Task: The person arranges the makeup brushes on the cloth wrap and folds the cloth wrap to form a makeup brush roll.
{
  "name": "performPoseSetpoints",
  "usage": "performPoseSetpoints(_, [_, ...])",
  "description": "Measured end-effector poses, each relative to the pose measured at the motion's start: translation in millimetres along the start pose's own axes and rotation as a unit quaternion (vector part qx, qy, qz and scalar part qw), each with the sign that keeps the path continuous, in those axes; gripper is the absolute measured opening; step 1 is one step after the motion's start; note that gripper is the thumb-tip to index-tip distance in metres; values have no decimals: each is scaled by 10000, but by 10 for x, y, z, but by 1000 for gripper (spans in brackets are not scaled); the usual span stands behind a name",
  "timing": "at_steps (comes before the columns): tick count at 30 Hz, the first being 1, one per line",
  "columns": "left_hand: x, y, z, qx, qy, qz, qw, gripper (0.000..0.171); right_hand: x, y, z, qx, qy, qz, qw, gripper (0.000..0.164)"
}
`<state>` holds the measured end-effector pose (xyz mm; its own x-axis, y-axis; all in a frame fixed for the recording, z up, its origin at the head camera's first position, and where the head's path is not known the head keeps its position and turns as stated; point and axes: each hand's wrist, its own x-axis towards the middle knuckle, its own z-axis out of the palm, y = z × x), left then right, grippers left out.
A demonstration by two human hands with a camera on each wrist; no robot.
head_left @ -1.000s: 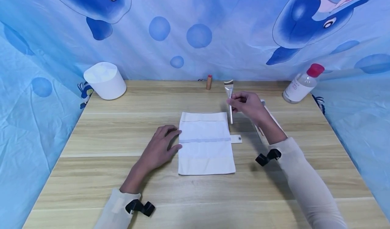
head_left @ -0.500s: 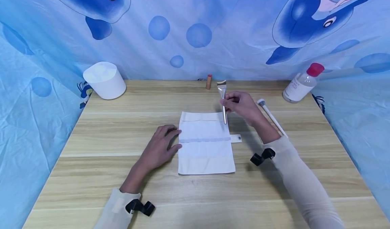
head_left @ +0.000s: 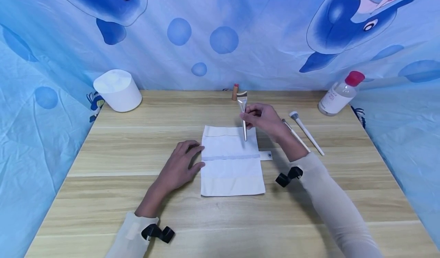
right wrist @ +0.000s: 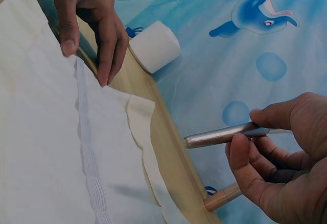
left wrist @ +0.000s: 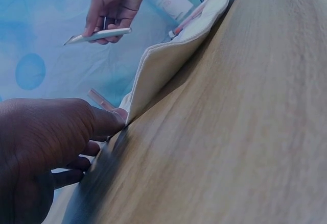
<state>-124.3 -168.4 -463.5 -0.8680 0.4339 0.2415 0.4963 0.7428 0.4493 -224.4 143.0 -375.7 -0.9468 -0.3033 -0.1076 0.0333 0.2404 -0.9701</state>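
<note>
My right hand [head_left: 264, 121] pinches a silver makeup brush [head_left: 242, 105] by its handle, between thumb and fingers. The brush stands almost upright over the top right part of a white cloth brush roll [head_left: 233, 178], its flat, wide bristle head up. In the right wrist view the metallic handle end [right wrist: 214, 135] points toward the roll, apart from it. The roll lies unfolded, with an elastic band [head_left: 231, 158] across its middle and a snap tab [head_left: 266, 155] on its right. My left hand [head_left: 179, 167] touches the roll's left edge with thumb and fingertips, fingers loosely bent.
Two more brushes lie right of the roll: a thick white one [head_left: 307, 134] and a thinner one [head_left: 296, 136], partly behind my right forearm. Along the back are a white paper roll [head_left: 118, 92], a brown lipstick tube [head_left: 235, 92] and a red-capped clear bottle [head_left: 338, 95].
My right hand has moved left with the makeup brush, from beside the roll to over its upper right part. Both lying brushes have come into view. My left hand has stayed put.
</note>
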Motion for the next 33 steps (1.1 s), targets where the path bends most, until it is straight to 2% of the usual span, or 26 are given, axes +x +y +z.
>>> performPoseSetpoints(18, [2,-12,0,23,13,74,10000,48,57,12,229,203,-165,-165,9995,33])
performPoseSetpoints(33, [-7,-4,-4,-5,17,76,10000,49,67,20,404,354,-184,-139,9991,32])
